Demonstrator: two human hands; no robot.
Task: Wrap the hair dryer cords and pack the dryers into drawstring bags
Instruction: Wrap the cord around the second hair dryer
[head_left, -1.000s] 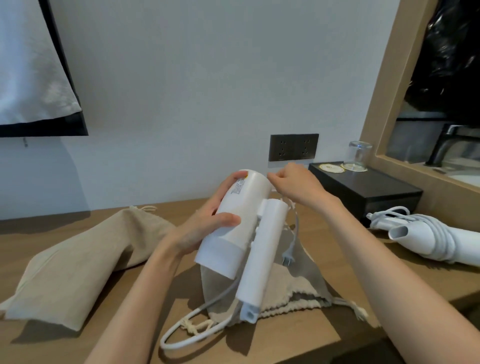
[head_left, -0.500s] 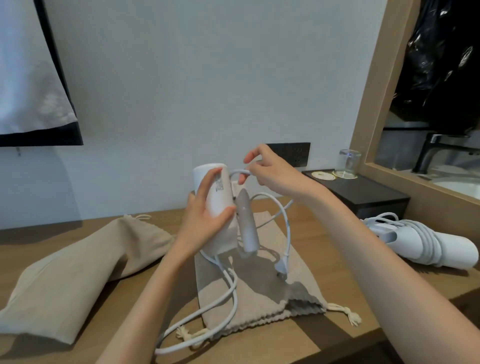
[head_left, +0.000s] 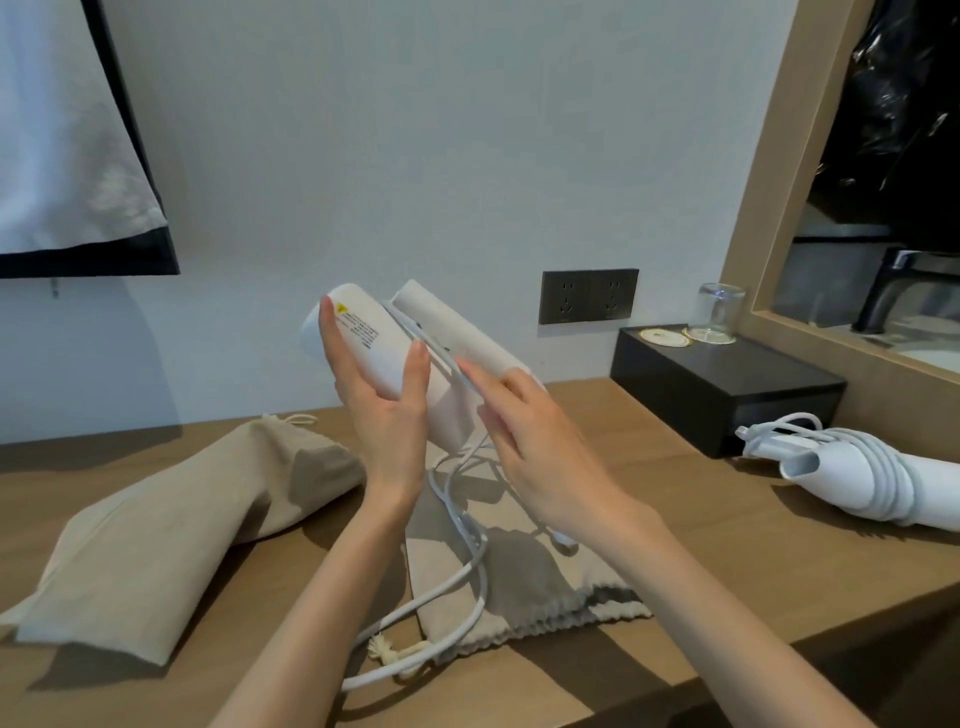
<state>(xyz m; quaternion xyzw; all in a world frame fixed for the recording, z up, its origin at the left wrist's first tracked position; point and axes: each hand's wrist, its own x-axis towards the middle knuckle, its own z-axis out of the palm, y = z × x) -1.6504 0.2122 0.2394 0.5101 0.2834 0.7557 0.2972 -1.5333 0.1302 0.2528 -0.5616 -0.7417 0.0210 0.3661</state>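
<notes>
Mid-wrap at the desk (head_left: 675, 519): the left hand (head_left: 387, 415) grips the white dryer (head_left: 363, 343) by its barrel, lifted clear of the desk w/ handle folded alongside. The right hand (head_left: 535, 441) pinches the cord (head_left: 483, 571) taut across it. Slack trails over the flat bag (head_left: 550, 592) at 6 o'clock. Best approach, probably: even tension, turns snug side by side, plug tucked last. A wrapped dryer (head_left: 872, 483) lies at 3 o'clock, a stuffed bag (head_left: 171, 519) at 8.
</notes>
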